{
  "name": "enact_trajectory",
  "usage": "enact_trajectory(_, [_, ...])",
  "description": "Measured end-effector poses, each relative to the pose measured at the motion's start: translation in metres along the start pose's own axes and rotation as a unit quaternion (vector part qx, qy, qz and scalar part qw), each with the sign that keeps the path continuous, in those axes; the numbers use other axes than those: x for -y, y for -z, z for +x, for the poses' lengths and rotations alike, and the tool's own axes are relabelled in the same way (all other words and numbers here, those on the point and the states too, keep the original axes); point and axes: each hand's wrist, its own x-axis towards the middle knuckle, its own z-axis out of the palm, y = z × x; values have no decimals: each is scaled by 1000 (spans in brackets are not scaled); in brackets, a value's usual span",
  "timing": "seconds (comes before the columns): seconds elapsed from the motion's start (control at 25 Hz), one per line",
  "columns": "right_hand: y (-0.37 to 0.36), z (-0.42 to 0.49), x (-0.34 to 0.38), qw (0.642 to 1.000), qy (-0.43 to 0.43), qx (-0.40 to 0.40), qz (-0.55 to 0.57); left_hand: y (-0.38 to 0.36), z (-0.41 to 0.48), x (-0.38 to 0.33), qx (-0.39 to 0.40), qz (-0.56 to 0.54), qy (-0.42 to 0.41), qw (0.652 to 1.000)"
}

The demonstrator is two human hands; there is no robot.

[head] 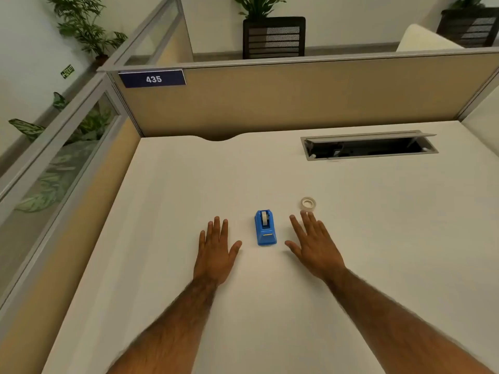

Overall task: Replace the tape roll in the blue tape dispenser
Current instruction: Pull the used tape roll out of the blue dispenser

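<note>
**Both hands flat on the desk, dispenser between them**

The blue dispenser (265, 228) stands on the white desk (167, 201), roughly at its middle, its cutter end pointing toward the person. A roll (265, 218) sits inside it, seen edge-on in the slot at the far end.

The left hand (216, 252) lies palm down to the left of the dispenser, fingers straight and close together, thumb angled out toward it. It holds nothing and does not touch the dispenser.

The right hand (314, 248) lies palm down on the other side, fingers spread slightly and pointing away and a little left, thumb out toward the dispenser. It is empty too, with a clear gap to the dispenser.

A spare roll (308, 204) lies flat on the desk just beyond the right fingertips, very close to them; whether they touch cannot be told.

Farther back on the right, a cable hatch (370, 145) in the desk stands open. A tan partition (270, 98) closes the far edge, with a dark plate (152, 78) reading 435 at its upper left.
</note>
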Motion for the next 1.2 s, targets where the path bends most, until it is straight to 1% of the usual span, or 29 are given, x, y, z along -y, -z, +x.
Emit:
enact_trajectory(0.04, [-3,-5,1,1000,2,11,-1,-5,-3,1,14,1,4,1000])
enact_trajectory(0.16, [-19,-18,-4,999,-3,38,-3,-18,-14,4,18,35,2,999])
enact_trajectory(0.4, [-30,-24,-9,999,-10,35,-6,-23,-14,4,1,68,6,998])
enact_trajectory(0.48, [-29,-21,-9,999,-8,35,1,-23,-13,4,-6,70,-5,998])
enact_trajectory(0.6, [-22,-10,-8,999,-8,32,33,-22,-6,-1,10,74,-46,996])
enact_trajectory(0.68, [-11,4,-4,997,0,26,70,-22,1,-8,16,76,-58,995])
enact_trajectory(0.88, [20,42,12,989,26,30,139,-24,17,-24,28,81,-63,994])
enact_trajectory(1.04, [30,63,24,982,38,26,181,-22,30,-27,31,80,-73,994])
enact_trajectory(1.2, [30,76,28,982,59,22,178,-21,34,-27,41,81,-79,993])
